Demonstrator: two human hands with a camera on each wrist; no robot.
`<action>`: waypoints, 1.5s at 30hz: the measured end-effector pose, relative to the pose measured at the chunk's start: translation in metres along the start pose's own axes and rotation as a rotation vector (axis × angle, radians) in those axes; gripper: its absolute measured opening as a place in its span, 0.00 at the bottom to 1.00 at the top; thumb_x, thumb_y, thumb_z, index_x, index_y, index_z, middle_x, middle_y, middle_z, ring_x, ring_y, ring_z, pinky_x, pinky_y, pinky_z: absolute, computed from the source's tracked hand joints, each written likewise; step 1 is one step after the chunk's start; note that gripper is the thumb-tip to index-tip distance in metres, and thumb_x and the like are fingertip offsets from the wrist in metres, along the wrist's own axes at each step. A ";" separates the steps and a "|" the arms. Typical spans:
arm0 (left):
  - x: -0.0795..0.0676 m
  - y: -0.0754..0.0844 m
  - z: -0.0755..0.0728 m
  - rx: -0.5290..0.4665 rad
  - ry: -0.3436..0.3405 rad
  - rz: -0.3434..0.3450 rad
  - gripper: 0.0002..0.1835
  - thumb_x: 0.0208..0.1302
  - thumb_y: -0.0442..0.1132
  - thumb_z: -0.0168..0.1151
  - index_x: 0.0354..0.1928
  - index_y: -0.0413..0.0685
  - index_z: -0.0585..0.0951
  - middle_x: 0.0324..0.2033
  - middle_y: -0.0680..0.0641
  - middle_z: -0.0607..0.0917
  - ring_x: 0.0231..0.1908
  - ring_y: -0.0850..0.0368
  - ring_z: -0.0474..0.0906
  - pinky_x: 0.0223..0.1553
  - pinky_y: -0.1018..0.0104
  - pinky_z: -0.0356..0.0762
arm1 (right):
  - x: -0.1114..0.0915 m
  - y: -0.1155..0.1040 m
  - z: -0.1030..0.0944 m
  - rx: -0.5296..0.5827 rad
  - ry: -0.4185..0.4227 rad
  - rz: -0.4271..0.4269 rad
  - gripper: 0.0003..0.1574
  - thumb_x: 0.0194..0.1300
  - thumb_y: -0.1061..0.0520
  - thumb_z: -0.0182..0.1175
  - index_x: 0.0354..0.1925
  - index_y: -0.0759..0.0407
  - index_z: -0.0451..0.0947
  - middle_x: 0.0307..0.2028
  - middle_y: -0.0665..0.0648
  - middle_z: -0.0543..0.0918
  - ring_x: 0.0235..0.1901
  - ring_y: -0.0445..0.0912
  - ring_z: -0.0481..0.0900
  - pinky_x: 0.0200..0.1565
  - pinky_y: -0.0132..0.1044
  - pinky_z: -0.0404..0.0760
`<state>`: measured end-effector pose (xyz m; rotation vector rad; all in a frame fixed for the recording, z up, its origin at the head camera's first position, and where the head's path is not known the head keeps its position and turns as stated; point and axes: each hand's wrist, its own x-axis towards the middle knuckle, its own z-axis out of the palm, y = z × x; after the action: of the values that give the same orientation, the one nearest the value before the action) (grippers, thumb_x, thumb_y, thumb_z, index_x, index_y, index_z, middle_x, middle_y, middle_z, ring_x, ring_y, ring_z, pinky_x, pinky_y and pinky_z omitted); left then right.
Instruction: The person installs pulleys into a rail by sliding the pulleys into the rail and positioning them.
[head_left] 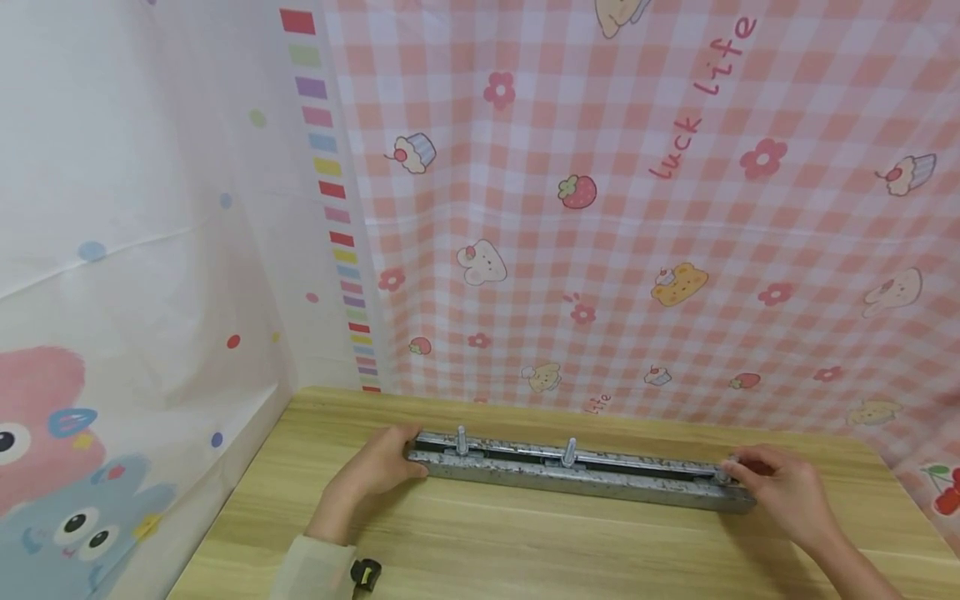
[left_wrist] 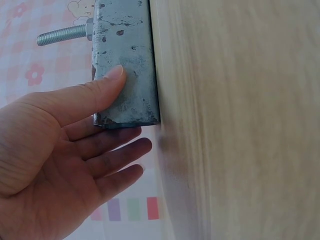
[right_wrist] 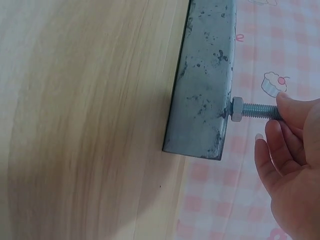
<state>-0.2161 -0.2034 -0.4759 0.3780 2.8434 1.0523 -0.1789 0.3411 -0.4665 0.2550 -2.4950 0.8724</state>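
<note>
A long grey slotted metal channel (head_left: 525, 477) with speckled, worn sides lies on the wooden table, slot facing up. Two threaded bolts stand up from the slot, a left bolt (head_left: 461, 441) and a middle bolt (head_left: 570, 452). My left hand (head_left: 384, 463) grips the channel's left end, thumb pressed on its front face and other fingers around the end and behind. At the right end, my right hand (head_left: 786, 487) pinches the top of a third bolt (right_wrist: 259, 111) between thumb and fingers. A hex nut (right_wrist: 237, 109) sits low on that bolt, against the channel.
The wood-grain table (head_left: 525, 550) runs back to a pink checked cloth (head_left: 525, 208) hanging behind it. A white cloth with cartoon figures (head_left: 150, 250) hangs on the left. A small black clip-like item (head_left: 366, 573) shows by the left sleeve (head_left: 315, 567).
</note>
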 end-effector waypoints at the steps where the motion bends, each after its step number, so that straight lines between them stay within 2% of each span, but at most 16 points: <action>1: 0.000 0.000 0.000 -0.002 0.000 0.001 0.29 0.54 0.31 0.80 0.59 0.34 0.83 0.46 0.44 0.88 0.50 0.47 0.83 0.58 0.45 0.82 | 0.000 -0.001 0.001 0.009 0.002 -0.001 0.10 0.56 0.68 0.78 0.38 0.64 0.88 0.29 0.57 0.89 0.28 0.27 0.80 0.26 0.21 0.78; 14: 0.000 0.000 -0.001 -0.001 0.002 0.007 0.27 0.54 0.31 0.80 0.56 0.35 0.83 0.44 0.45 0.87 0.47 0.49 0.83 0.56 0.46 0.83 | 0.001 -0.008 0.010 0.032 0.004 -0.009 0.10 0.55 0.68 0.78 0.36 0.61 0.89 0.31 0.57 0.89 0.29 0.27 0.80 0.28 0.19 0.78; 23: 0.001 -0.001 0.001 0.006 -0.001 0.008 0.27 0.54 0.31 0.80 0.57 0.36 0.84 0.45 0.45 0.88 0.50 0.48 0.83 0.58 0.45 0.82 | 0.002 -0.015 0.011 0.012 -0.050 0.040 0.10 0.60 0.64 0.76 0.42 0.64 0.89 0.33 0.57 0.90 0.30 0.27 0.81 0.29 0.22 0.81; 34: 0.000 0.000 0.000 -0.002 -0.005 0.001 0.30 0.55 0.31 0.80 0.60 0.33 0.82 0.49 0.42 0.87 0.53 0.44 0.83 0.60 0.44 0.81 | 0.004 -0.021 0.017 0.037 -0.026 0.014 0.09 0.57 0.65 0.79 0.37 0.61 0.89 0.32 0.56 0.90 0.29 0.28 0.81 0.28 0.20 0.79; 45: 0.000 0.001 -0.001 -0.003 -0.006 0.006 0.28 0.55 0.31 0.80 0.59 0.36 0.83 0.47 0.44 0.87 0.50 0.48 0.83 0.58 0.46 0.81 | 0.005 -0.026 0.019 0.029 -0.067 0.037 0.08 0.60 0.63 0.77 0.39 0.62 0.89 0.33 0.56 0.90 0.30 0.30 0.81 0.28 0.25 0.81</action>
<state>-0.2156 -0.2029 -0.4744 0.3889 2.8372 1.0545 -0.1820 0.3083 -0.4633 0.2524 -2.5575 0.9298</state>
